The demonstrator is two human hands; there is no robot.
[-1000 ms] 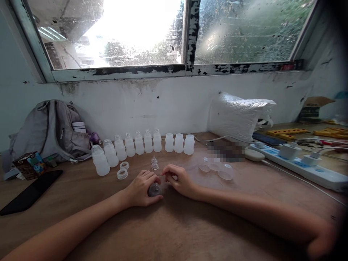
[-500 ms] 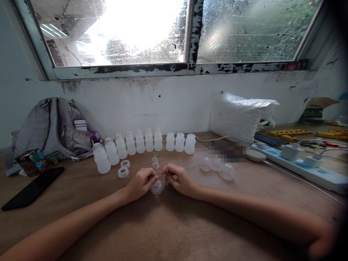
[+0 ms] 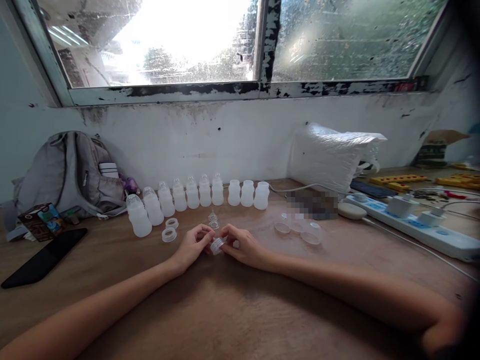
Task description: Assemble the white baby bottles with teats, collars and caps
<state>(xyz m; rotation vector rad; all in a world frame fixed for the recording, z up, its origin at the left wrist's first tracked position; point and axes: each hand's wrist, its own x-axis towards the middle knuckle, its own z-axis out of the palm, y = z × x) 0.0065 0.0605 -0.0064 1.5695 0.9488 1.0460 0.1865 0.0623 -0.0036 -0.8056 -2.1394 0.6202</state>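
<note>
Left hand and right hand both grip a clear ringed piece between them! Seven topped bottles stand behind; three open bottles, two loose rings and clear covers remain unjoined.

The left hand and right hand are both bare, with slender fingers. The left forearm is bare and smooth, broadening evenly from a narrow wrist to the edge of view. The right forearm is equally slim and bare to the elbow, where deep shadow hides the rest.
</note>
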